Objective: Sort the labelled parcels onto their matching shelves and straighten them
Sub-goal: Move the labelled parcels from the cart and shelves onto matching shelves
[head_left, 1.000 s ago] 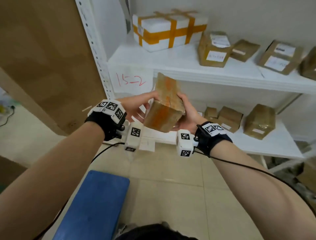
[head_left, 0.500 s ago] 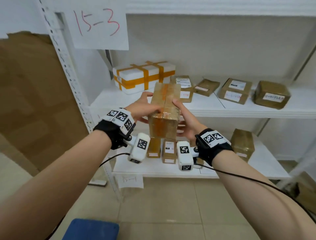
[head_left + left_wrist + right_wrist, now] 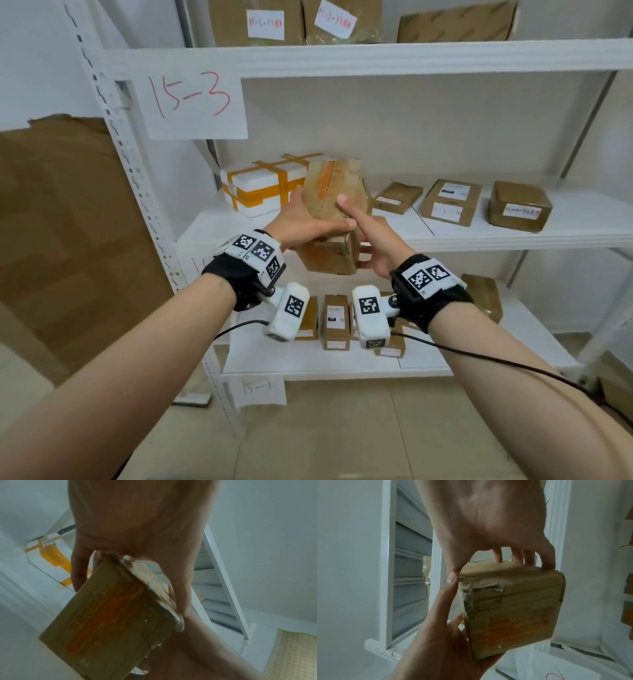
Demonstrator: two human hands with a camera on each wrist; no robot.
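Observation:
A brown cardboard parcel (image 3: 334,212) with an orange tape strip hangs tilted in front of the middle shelf (image 3: 479,236), between both hands. My left hand (image 3: 308,224) grips its left side, thumb lying across the upper face. My right hand (image 3: 371,240) holds the right side, with one finger on top. In the left wrist view the parcel (image 3: 116,622) sits under my left hand (image 3: 137,534), whose fingers wrap its edges. In the right wrist view my right hand (image 3: 488,527) curls its fingers over the far edge of the parcel (image 3: 513,608). No label shows on the parcel.
A white foam box (image 3: 260,186) with orange tape stands just behind the parcel; three labelled brown parcels (image 3: 450,202) lie further right. A sign reading 15-3 (image 3: 195,102) hangs on the top shelf, a sign reading 15-1 (image 3: 262,390) on the bottom one. Small boxes (image 3: 337,322) fill the bottom shelf. Large cardboard (image 3: 68,240) leans at the left.
Both hands have lifted the parcel from below the middle shelf up to its front edge. My head view has risen, so the top shelf now shows.

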